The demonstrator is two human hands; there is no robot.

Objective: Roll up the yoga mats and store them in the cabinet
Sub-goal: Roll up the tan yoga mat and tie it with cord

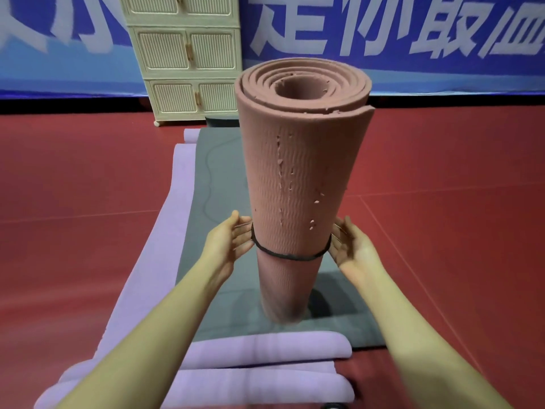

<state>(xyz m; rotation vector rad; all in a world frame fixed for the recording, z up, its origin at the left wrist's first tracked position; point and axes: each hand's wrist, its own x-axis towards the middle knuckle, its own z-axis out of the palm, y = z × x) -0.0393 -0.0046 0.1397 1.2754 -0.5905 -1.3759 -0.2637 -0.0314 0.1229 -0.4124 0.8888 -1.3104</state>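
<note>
The pink rolled mat stands upright on its end on the grey mat, which lies flat on the red floor over a lilac mat; the lilac one shows folded or rolled layers at the near edge. A black elastic band circles the pink roll in its lower part, so the roll looks secured. It reads as foam: light for its bulk, soft and springy, with a ribbed skin that should give the palms good friction, and small nicks in the surface suggest it tears easily if pinched hard. Its outer flap at the top edge stands slightly proud, so it may try to unwind above the band. The best hold is probably with both palms around the middle of the roll, or one arm hugging it, not by the band alone. The left hand and right hand flank the roll at band height, palms facing inward, fingers straight, fingertips at or touching the band and the roll's sides; each grip is released, clasping nothing. Both forearms reach forward from the near edge. The cream cabinet stands well apart by the blue banner wall, its doors closed.
</note>
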